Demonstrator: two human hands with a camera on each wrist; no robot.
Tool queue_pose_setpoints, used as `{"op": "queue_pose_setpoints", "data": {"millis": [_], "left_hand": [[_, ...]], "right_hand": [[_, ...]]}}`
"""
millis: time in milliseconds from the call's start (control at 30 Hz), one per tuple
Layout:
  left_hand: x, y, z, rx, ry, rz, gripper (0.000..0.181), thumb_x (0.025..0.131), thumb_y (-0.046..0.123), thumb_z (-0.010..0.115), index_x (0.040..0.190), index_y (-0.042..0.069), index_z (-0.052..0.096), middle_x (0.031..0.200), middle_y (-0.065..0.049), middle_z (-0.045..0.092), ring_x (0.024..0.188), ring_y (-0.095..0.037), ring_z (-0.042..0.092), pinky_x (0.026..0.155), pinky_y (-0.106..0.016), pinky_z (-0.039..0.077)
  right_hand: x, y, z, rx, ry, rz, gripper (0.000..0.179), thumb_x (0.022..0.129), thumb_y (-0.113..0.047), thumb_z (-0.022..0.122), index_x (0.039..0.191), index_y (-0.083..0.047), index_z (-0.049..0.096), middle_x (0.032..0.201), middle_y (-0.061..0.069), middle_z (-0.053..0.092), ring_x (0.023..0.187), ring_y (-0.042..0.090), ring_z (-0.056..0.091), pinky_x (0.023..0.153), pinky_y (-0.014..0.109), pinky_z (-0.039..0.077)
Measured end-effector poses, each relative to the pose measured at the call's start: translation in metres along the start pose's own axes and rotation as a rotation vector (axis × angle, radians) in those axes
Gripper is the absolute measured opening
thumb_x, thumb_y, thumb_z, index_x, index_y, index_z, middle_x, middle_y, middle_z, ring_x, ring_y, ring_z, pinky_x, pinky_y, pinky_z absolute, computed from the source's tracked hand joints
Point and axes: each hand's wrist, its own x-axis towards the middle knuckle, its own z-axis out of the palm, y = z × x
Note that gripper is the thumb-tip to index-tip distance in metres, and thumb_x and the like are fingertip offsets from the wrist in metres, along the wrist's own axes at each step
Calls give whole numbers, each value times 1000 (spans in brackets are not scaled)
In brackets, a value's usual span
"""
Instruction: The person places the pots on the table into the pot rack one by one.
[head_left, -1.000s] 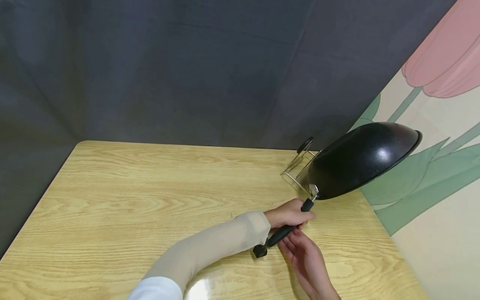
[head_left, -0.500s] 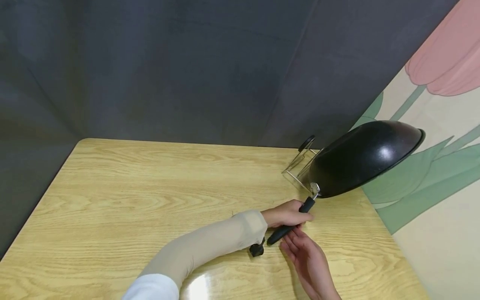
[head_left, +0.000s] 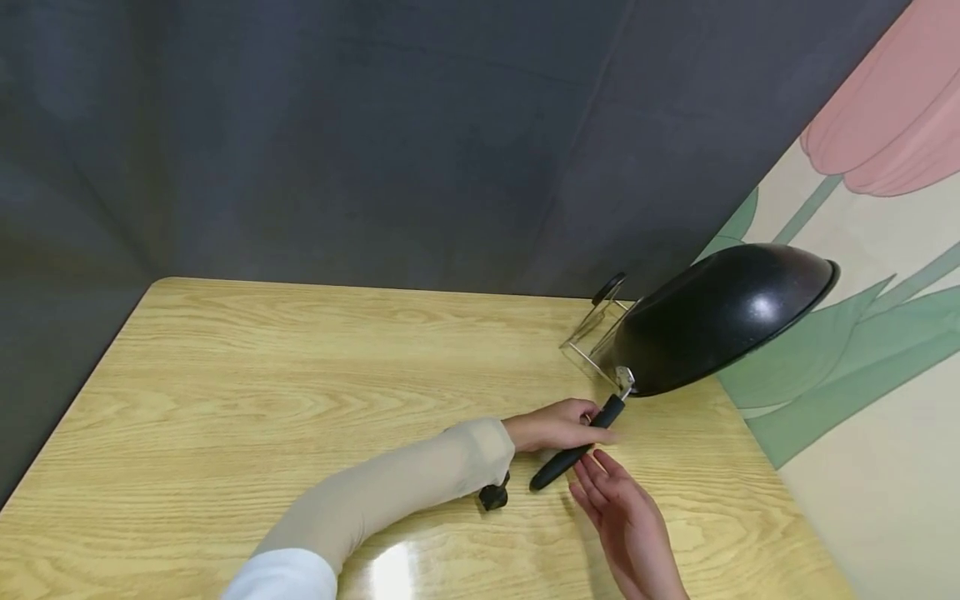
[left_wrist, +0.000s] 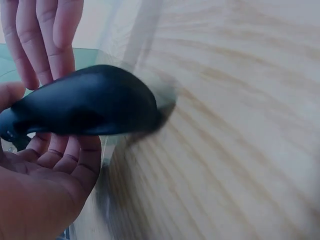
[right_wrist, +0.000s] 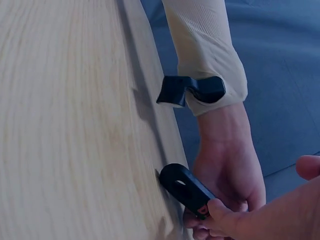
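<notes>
A black wok (head_left: 720, 321) rests tilted in a wire rack (head_left: 587, 354) at the table's back right, its rounded outside facing up and left. Its long black handle (head_left: 562, 467) slopes down toward the front. My left hand (head_left: 551, 427) is loosely around the upper handle, the thumb lying across it and the fingers curled behind. In the left wrist view those fingers pass beneath the black handle (left_wrist: 90, 102). My right hand (head_left: 630, 517) is below, palm turned left, its nearly straight fingertips at the handle's side. Fingertip contact is partly hidden.
The wood-grain table (head_left: 300, 375) extends left and forward of the wok. Behind it hangs a dark curtain (head_left: 375, 150). A wall with painted tulips (head_left: 885, 350) lies close on the right. A black wrist mount (head_left: 493, 497) sticks out below the left sleeve.
My left hand has shifted left along with its forearm, loosening around the handle. My right hand has drawn slightly right and its fingers have straightened. The wok stays in place.
</notes>
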Motion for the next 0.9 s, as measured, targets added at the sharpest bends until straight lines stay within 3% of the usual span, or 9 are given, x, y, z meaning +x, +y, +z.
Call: {"op": "queue_pose_setpoints", "data": {"millis": [267, 500, 633, 733, 900], "left_hand": [[-12, -3, -14, -45, -4, -67, 29, 97, 34, 72, 110, 14, 56, 81, -4, 65, 69, -15, 60, 61, -27, 47], [-17, -4, -22, -42, 15, -57, 23, 101, 32, 67, 111, 14, 57, 88, -5, 66, 68, -16, 58, 55, -27, 44], [-20, -9, -25, -50, 5, -60, 22, 102, 30, 65, 113, 12, 60, 89, -7, 67, 66, -17, 58, 55, -27, 45], [-26, -10, -26, -43, -3, -60, 23, 102, 30, 65, 116, 12, 61, 88, -6, 69, 65, -17, 57, 54, -28, 45], [-36, -10, -33, -57, -10, -40, 24, 102, 28, 64, 119, 11, 61, 94, -5, 71, 71, -18, 62, 58, -28, 47]], "right_hand": [[-1, -6, 2, 58, 46, -29, 71, 100, -2, 32, 160, 4, -5, 161, 30, 13, 130, 11, 51, 107, 30, 43], [-2, -17, 0, 70, 18, -93, 69, 103, -3, 33, 160, 5, -5, 162, 29, 13, 134, 12, 50, 107, 28, 44], [-2, -24, 3, 27, -42, -136, 67, 103, -2, 31, 159, 7, -3, 165, 27, 10, 151, 26, 27, 108, 27, 42], [0, -28, 5, -36, -82, -162, 63, 104, -3, 32, 159, 10, 3, 167, 24, 10, 154, 37, 10, 108, 26, 40], [7, -31, 7, -100, -109, -179, 59, 105, -4, 33, 157, 13, 11, 166, 24, 14, 154, 39, 10, 109, 26, 39]]}}
